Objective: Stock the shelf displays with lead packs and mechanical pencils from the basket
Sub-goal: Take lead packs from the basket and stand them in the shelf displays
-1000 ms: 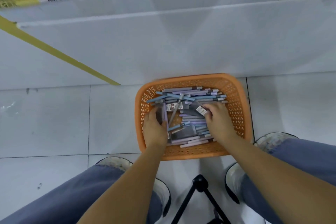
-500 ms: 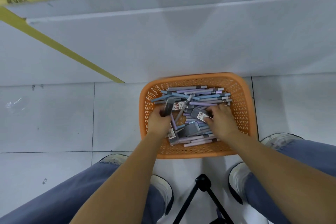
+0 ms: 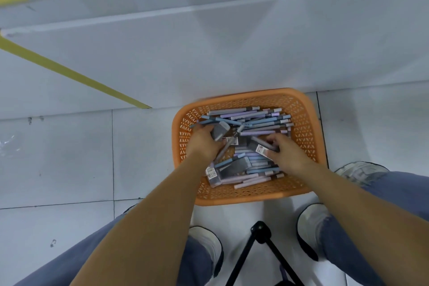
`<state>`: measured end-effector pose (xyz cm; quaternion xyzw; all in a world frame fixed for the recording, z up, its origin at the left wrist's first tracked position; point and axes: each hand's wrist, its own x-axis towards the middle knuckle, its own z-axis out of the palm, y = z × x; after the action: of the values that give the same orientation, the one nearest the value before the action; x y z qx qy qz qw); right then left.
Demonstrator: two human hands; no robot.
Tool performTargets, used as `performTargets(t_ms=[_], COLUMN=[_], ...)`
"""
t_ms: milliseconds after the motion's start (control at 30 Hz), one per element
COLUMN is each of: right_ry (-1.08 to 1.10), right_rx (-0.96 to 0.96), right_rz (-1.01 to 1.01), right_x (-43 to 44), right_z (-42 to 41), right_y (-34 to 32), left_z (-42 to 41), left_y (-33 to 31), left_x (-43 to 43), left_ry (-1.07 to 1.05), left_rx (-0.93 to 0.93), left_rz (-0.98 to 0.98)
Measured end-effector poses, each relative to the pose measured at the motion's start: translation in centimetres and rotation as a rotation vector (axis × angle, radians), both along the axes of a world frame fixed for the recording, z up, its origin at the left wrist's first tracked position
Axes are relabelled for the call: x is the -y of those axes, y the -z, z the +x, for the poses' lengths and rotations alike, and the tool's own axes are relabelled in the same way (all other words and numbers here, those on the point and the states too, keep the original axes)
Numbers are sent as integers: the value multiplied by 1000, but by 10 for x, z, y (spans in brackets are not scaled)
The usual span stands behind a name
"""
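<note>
Lead packs [image 3: 219, 130], mixed with mechanical pencils [image 3: 255, 121] in the orange basket [image 3: 243, 197] on the floor [image 3: 69, 158], are gripped in the curled left hand [image 3: 204, 144] and pinched by the right hand [image 3: 287, 155], and are best lifted clear of pencils.

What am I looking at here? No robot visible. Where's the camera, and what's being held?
There is no machine here: a person works with bare hands. The single picture comes from a wide-angle camera worn on their head, looking down past both arms. On the tiled floor stands an orange basket full of pastel mechanical pencils and lead packs. The left hand grips a grey lead pack. The right hand pinches a labelled lead pack. Both hands are inside the basket. The white base of the shelf unit rises behind it. The black legs at the bottom belong to a tripod.
</note>
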<state>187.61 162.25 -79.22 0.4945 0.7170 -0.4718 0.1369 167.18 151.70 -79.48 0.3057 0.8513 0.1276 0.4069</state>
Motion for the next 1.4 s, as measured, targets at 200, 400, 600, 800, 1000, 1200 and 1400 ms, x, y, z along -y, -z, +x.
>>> performTargets(t_ms=[200, 400, 600, 800, 1000, 1200, 1400], right_ry=[117, -34, -9, 162, 154, 115, 159], right_rx=[-80, -58, -35, -57, -121, -174, -409], right_rz=[-211, -235, -133, -184, -304, -271, -173], right_x=[-16, 2, 38, 59, 48, -8, -33], right_z=[9, -7, -27, -38, -42, -15, -21], right_y=[-29, -31, -10, 0, -8, -53, -127], left_z=[2, 4, 31, 32, 32, 33, 37], left_y=[-13, -32, -25, -23, -27, -49, -113], left_x=[5, 32, 65, 63, 67, 55, 23], left_ry=[-88, -415, -631, -712, -718, -592, -341], left_rx=[46, 157, 241, 276, 393, 434, 635], left_rz=[75, 134, -12, 5, 36, 162, 311])
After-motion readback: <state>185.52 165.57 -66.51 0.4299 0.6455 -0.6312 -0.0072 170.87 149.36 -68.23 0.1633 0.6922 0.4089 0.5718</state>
